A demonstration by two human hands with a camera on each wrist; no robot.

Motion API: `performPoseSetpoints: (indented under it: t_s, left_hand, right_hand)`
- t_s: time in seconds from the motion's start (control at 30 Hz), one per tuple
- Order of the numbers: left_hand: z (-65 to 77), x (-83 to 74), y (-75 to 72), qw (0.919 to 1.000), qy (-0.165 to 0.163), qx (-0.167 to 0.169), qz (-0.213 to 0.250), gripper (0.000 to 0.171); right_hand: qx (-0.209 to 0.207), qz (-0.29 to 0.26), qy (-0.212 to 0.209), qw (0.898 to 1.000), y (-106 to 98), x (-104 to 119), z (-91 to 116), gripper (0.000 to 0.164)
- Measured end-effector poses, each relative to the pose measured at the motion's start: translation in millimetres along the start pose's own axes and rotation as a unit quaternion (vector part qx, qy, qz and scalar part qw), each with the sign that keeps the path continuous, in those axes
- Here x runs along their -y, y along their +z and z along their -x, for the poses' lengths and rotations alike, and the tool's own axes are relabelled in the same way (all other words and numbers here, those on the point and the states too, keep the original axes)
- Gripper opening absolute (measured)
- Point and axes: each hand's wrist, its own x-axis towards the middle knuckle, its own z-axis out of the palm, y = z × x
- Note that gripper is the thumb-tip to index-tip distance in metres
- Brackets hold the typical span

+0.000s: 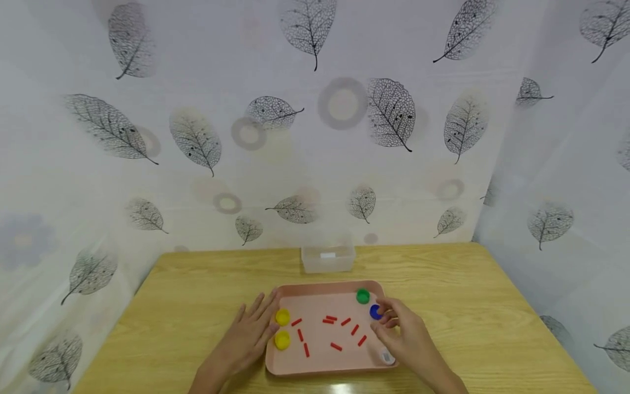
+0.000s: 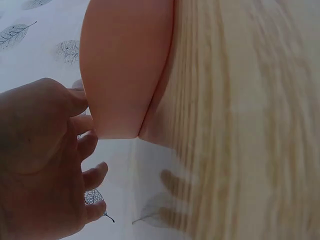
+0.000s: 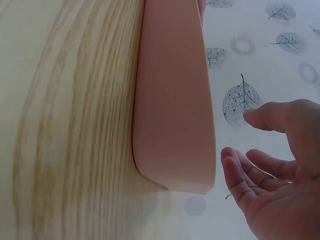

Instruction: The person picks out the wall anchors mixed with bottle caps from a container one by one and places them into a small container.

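Note:
A shallow pink tray [image 1: 325, 369] lies on the wooden table. Several red sticks [image 1: 336, 347] are scattered over its floor. Two yellow round caps [image 1: 282, 340] sit along the tray's left side, a green cap [image 1: 362, 296] near the back right corner, and a blue cap [image 1: 375, 312] just in front of it. My left hand [image 1: 248, 334] rests at the tray's left rim, fingers spread. Above the right rim, my right hand [image 1: 406, 334] hovers beside the blue cap with thumb and fingers apart and nothing between them. A white round cap [image 1: 388, 357] is partly covered by that hand.
Behind the tray stands a clear plastic box [image 1: 327, 261] with a small white label. The wooden table [image 1: 467, 306] extends to both sides. Leaf-patterned sheeting [image 1: 295, 164] surrounds the table at the back and sides.

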Motion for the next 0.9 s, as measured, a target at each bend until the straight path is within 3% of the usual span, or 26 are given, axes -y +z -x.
performPoseSetpoints:
  t_s: [0.27, 0.63, 0.9]
  left_hand:
    - [-0.4, -2.0, -1.5, 0.9994, -0.031, 0.015, 0.005, 0.062]
    - [-1.6, -2.1, 0.4, 0.9959, -0.072, 0.038, 0.040, 0.063]
    - [-3.0, -1.2, -3.2, 0.9953, -0.073, 0.045, 0.045, 0.062]
  right_hand:
    - [0.008, -0.030, -0.090, 0.995, 18.5, -2.7, -3.8, 0.044]
    - [0.005, -0.003, -0.083, 0.997, 23.9, -9.1, -2.4, 0.045]
    - [0.005, 0.008, -0.075, 0.997, 28.8, -11.1, -4.2, 0.046]
